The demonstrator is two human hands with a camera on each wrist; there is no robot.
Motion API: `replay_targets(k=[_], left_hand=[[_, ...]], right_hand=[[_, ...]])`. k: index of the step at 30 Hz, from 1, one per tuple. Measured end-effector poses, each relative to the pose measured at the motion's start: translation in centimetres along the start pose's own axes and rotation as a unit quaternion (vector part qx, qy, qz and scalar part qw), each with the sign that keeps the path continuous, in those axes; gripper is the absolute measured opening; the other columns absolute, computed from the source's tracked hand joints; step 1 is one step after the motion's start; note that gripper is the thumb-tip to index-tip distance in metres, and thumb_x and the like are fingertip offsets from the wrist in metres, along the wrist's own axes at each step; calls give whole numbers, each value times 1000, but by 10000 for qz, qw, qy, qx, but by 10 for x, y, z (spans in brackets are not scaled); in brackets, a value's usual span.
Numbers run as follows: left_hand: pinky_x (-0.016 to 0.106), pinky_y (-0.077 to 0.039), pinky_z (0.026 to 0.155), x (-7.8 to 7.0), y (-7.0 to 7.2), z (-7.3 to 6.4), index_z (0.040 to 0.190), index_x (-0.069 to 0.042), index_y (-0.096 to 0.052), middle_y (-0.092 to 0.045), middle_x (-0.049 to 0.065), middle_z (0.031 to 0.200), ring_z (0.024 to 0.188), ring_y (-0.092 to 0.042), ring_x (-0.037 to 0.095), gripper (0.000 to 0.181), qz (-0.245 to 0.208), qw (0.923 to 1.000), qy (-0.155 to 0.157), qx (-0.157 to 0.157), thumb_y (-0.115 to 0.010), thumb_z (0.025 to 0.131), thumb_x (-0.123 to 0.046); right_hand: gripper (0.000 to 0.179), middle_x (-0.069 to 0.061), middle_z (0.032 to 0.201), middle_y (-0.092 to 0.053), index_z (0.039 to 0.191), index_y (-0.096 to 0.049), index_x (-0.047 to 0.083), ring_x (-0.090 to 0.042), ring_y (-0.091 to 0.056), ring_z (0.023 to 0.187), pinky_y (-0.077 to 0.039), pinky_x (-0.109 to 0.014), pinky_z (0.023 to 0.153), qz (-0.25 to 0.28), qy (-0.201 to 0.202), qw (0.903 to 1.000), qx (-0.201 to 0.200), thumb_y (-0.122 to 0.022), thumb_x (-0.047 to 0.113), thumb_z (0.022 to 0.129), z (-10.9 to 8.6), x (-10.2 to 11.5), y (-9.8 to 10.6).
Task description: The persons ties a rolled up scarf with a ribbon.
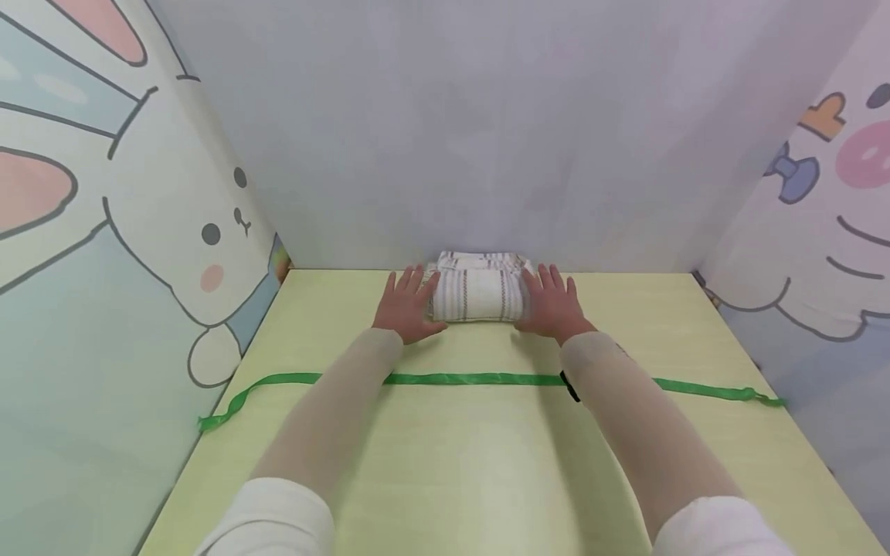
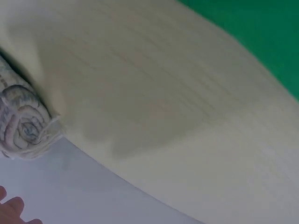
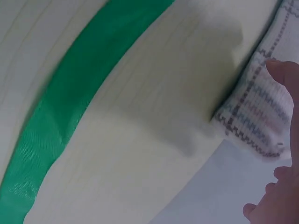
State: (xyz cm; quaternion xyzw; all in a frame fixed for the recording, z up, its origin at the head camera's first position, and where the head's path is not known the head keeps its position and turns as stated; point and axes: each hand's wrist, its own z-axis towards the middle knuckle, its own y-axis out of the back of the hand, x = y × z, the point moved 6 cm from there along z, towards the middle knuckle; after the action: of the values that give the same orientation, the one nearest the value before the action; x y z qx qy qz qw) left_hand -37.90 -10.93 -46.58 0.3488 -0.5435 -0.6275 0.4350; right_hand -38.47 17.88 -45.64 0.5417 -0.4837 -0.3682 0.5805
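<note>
A striped white cloth (image 1: 480,293), rolled into a bundle, lies at the far edge of the table against the back wall. On its left side is my left hand (image 1: 409,307), fingers spread and straight, thumb near the front corner of the roll. My right hand (image 1: 554,307) is spread the same way at the right end, fingertips right at the cloth. The left wrist view shows the spiral end of the rolled cloth (image 2: 28,126) and a few fingertips (image 2: 14,207). In the right wrist view my thumb overlaps the woven cloth (image 3: 254,107).
A green ribbon (image 1: 473,379) runs across the pale yellow table (image 1: 480,463), passing beneath both forearms. Behind the table rises a plain grey-white wall (image 1: 480,154). Cartoon-printed panels stand at the left (image 1: 153,232) and right (image 1: 799,247).
</note>
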Motion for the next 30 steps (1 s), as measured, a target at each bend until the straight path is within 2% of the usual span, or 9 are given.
replay_targets(k=[5, 11, 15, 19, 21, 23, 26, 28, 30], left_hand=[[56, -6, 123, -8, -7, 5, 167, -25, -18, -18, 14, 170, 156, -15, 34, 108, -271, 9995, 174, 28, -65, 84, -75], [57, -8, 123, -15, -10, 13, 166, -23, -18, -18, 15, 170, 155, -17, 36, 108, -174, 9998, 57, 72, -70, 84, -70], [57, -7, 123, -14, -19, 18, 167, -24, -13, -12, 13, 171, 156, -13, 35, 107, -27, 9995, 52, 321, -65, 87, -72], [57, -9, 123, -14, -25, 21, 167, -25, -8, -9, 12, 172, 156, -12, 34, 108, -111, 9978, 102, 642, -66, 88, -70], [56, -13, 123, -15, -27, 23, 167, -25, -7, -11, 11, 172, 156, -15, 34, 108, -269, 9962, 172, 814, -68, 89, -66], [54, -18, 122, -16, -27, 25, 167, -24, -7, -13, 11, 171, 154, -20, 34, 106, -571, 9932, 299, 972, -72, 90, -58], [52, -31, 118, -19, -27, 30, 167, -25, -10, -18, 12, 170, 150, -30, 38, 104, -1200, 9843, 635, 1125, -78, 90, -42], [51, -37, 114, -22, -28, 33, 167, -27, -11, -22, 12, 169, 147, -36, 39, 105, -1463, 9790, 842, 1145, -80, 89, -34], [51, -41, 111, -25, -30, 36, 167, -27, -12, -26, 12, 166, 144, -40, 40, 106, -1512, 9770, 998, 1127, -82, 88, -30]], right_hand=[[116, -24, 169, -2, 166, -12, 13, -45, 5, 155, 0, -67, 119, -44, 82, 10000, 9, -85, 43, 81, 3, 6, -12], [114, -26, 168, -1, 166, -12, 12, -47, 4, 154, -2, -67, 119, -79, 28, 10000, -33, -85, 36, 82, 7, 7, -18], [113, -27, 168, 1, 166, -9, 11, -47, 5, 154, -3, -67, 119, -97, 27, 9999, -36, -83, 32, 84, 10, 12, -20], [108, -27, 168, 1, 166, -9, 10, -48, 4, 154, -5, -67, 120, -37, 30, 10000, -46, -81, 26, 86, 12, 18, -22], [102, -27, 168, -1, 166, -10, 9, -48, 2, 154, -8, -66, 120, -41, 56, 10000, -70, -77, 20, 89, 13, 23, -22], [88, -27, 168, -4, 166, -12, 8, -50, -1, 153, -10, -65, 120, -109, 129, 9998, -85, -67, 14, 98, 15, 26, -23], [69, -26, 168, -9, 165, -13, 9, -52, -4, 152, -15, -63, 120, -229, 210, 9994, -131, -49, 6, 107, 19, 29, -24], [62, -27, 167, -12, 165, -14, 8, -53, -8, 151, -19, -63, 119, -296, 241, 9991, -162, -41, 3, 110, 22, 29, -26], [64, -26, 166, -15, 165, -15, 9, -53, -14, 149, -24, -62, 118, -322, 251, 9990, -196, -44, 2, 109, 24, 28, -28]])
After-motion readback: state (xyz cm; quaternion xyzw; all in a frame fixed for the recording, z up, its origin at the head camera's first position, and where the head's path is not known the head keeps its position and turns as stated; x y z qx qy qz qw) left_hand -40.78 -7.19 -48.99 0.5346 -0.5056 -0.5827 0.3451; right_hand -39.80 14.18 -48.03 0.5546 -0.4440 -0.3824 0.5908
